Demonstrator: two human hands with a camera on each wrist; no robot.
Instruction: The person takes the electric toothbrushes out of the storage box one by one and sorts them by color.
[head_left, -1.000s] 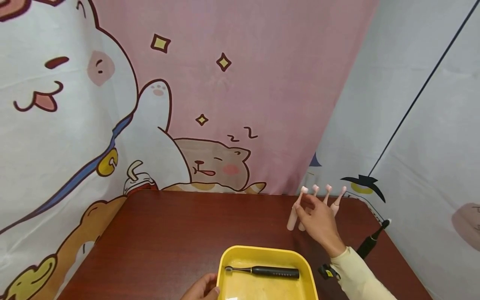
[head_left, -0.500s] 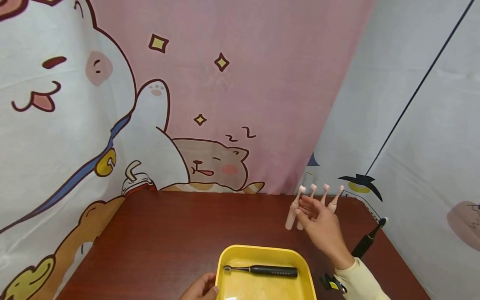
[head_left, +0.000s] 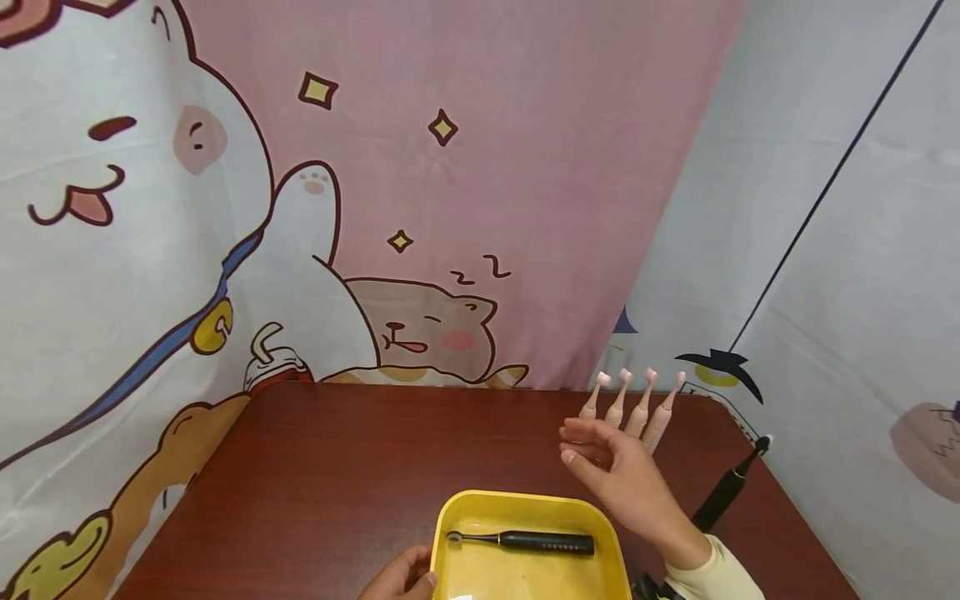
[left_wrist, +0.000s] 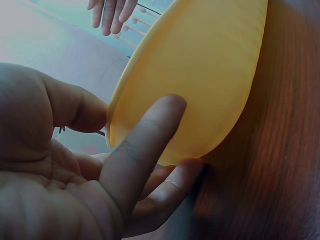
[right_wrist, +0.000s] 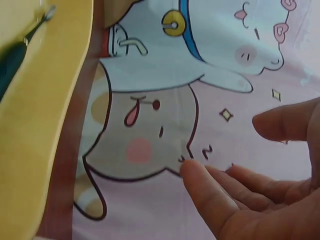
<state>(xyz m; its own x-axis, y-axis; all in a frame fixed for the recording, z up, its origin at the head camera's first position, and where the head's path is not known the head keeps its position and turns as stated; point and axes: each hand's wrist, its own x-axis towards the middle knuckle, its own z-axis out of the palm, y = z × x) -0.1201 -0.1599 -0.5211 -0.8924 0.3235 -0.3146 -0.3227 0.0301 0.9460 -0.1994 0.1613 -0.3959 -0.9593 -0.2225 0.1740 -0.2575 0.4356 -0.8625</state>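
In the head view my left hand [head_left: 401, 575] grips the near left side of a yellow tray [head_left: 528, 498]. The left wrist view has the thumb at the tray's rim and the fingers against its outer wall [left_wrist: 200, 65]. Inside the tray lies a black electric toothbrush [head_left: 546, 542], brush head to the left. My right hand [head_left: 626, 479] hovers beyond the tray's far right corner, fingers loosely extended and holding nothing. Several pale pink electric toothbrushes [head_left: 658, 419] stand in a row just behind it, their lower parts partly hidden by the hand.
Another black electric toothbrush [head_left: 723, 493] stands at the right of the dark red-brown table [head_left: 375, 450], partly behind the right forearm. A cartoon-printed cloth [head_left: 525, 167] closes off the back and sides. Next to the right cuff is a small black object [head_left: 649, 587].
My right hand has let go of the leftmost pink toothbrush, which stays standing in the row. The hand has drawn back toward the tray. My left hand keeps its place on the tray.
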